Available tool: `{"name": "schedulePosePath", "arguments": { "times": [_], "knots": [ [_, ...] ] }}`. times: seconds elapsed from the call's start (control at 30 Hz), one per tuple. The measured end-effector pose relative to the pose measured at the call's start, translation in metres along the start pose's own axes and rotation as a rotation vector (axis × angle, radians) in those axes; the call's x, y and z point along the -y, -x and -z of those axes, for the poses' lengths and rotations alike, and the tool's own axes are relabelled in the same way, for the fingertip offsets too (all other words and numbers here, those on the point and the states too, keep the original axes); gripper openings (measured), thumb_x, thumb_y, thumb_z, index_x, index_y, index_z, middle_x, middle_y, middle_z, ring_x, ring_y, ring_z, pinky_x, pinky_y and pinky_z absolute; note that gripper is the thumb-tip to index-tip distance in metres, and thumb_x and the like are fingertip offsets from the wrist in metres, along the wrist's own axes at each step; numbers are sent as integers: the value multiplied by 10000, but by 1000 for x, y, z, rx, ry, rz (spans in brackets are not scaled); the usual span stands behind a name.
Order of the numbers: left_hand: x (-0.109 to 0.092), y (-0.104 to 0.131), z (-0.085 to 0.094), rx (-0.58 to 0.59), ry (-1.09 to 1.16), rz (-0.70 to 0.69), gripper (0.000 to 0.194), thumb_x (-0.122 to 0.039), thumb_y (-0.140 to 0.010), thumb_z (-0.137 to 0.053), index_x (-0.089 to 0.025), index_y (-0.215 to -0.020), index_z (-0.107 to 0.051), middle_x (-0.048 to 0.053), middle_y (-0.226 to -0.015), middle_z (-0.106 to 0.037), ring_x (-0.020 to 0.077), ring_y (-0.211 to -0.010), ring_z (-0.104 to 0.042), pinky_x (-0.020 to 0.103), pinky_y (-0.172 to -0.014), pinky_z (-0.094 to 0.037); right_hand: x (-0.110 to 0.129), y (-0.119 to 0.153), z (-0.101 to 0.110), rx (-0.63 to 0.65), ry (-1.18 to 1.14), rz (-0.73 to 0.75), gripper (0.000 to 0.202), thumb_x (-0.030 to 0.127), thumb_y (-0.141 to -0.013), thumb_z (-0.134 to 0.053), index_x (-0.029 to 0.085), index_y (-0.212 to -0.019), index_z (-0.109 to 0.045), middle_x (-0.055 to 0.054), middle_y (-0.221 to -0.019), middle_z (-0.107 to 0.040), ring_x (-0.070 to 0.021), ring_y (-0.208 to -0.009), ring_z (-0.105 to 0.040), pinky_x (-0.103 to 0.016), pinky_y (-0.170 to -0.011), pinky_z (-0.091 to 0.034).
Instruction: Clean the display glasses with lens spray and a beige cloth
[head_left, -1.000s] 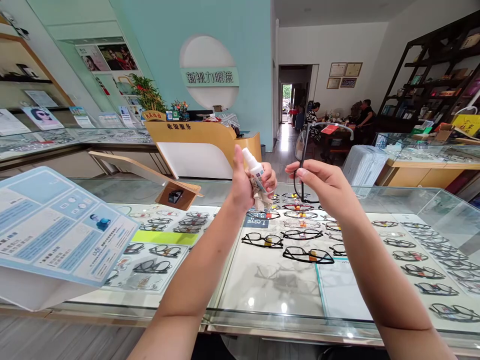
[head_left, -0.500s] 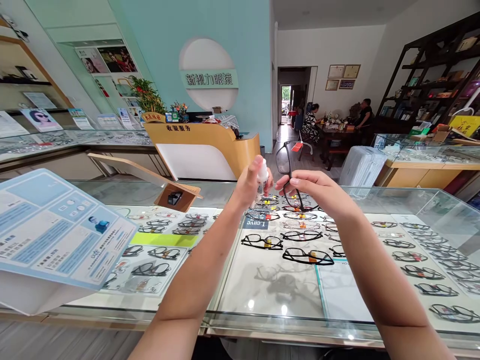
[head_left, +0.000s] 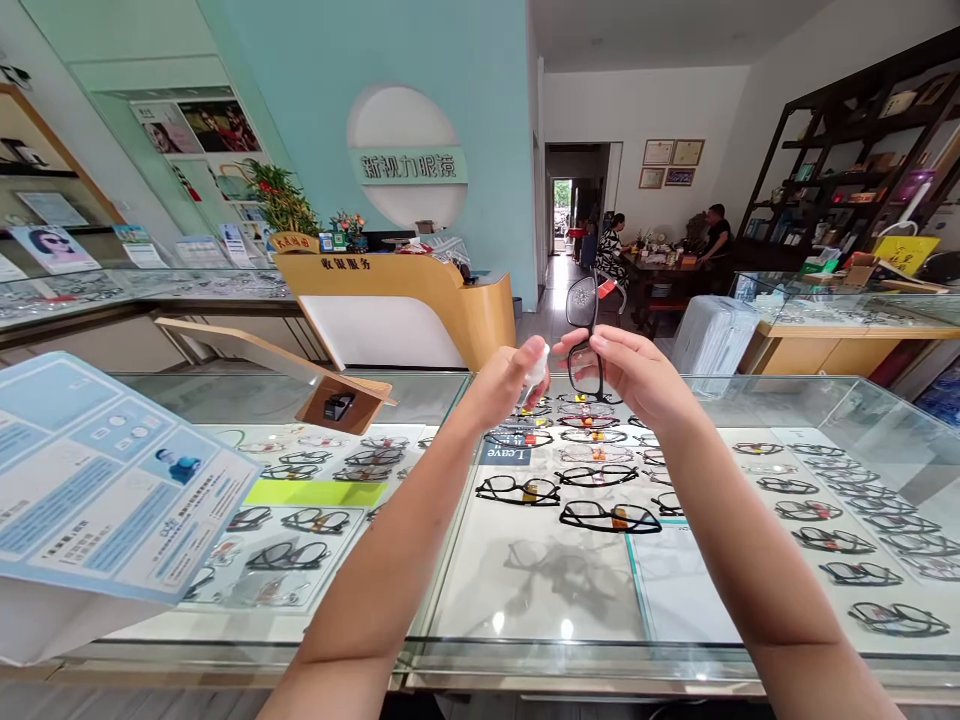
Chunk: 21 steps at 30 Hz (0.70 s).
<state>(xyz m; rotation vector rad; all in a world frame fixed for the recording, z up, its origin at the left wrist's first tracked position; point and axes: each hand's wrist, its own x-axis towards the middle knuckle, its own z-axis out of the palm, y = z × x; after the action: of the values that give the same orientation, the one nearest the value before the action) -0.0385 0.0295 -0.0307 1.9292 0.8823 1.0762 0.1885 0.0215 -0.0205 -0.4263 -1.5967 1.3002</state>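
My left hand [head_left: 507,382] is wrapped round a small white-topped spray bottle [head_left: 537,370], with the thumb up by its nozzle. Just to the right, my right hand [head_left: 637,372] pinches a pair of black-framed glasses [head_left: 583,344] near the bridge. The glasses stand on end, one lens above the other, and a small red tag [head_left: 606,287] hangs at the frame. Whitish marks show on the upper lens. Bottle and glasses are apart, both held above the glass display case [head_left: 525,600].
Rows of eyeglasses [head_left: 611,516] lie inside the case. On its left stand a blue-and-white leaflet [head_left: 112,480] and a wooden stand [head_left: 337,400]. Beyond are a yellow-and-white counter [head_left: 397,320], a pale suitcase [head_left: 712,340] and two people at a dark table [head_left: 660,268].
The glasses have turned so their lenses face me more, and whitish marks now show on the upper lens. The bottle has tilted towards them. My view has shifted slightly.
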Motion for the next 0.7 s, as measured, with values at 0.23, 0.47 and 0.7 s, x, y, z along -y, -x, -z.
{"name": "schedulePosePath", "arguments": {
  "times": [0.23,0.47,0.7],
  "knots": [
    [-1,0,-7,3,-48,33,806,-871,-980,-399,-213,-538,-548,32,-525,-539,149,-523,-498,318,-575,-420,0,1,-3,7,5,0,270,473,-1062,-710,270,-1151,-864,-47,-1147,-836,-191,-957,-744,-361,-976,-593],
    [27,-11,33,-263,79,139,503,-715,-851,-703,-225,-823,-593,22,-738,-618,167,-632,-618,296,-594,-525,5,0,0,-89,-54,-1,264,476,-1028,-736,257,-1127,-844,-70,-1234,-835,-208,-1053,-752,-356,-941,-616],
    [100,-18,82,-575,-349,334,322,-551,-975,-597,-233,-988,-551,71,-933,-675,226,-869,-670,293,-687,-494,8,1,-1,-119,-36,-16,303,495,-1014,-734,242,-1150,-831,-95,-1262,-836,-244,-1119,-777,-404,-994,-632]
  ]
}}
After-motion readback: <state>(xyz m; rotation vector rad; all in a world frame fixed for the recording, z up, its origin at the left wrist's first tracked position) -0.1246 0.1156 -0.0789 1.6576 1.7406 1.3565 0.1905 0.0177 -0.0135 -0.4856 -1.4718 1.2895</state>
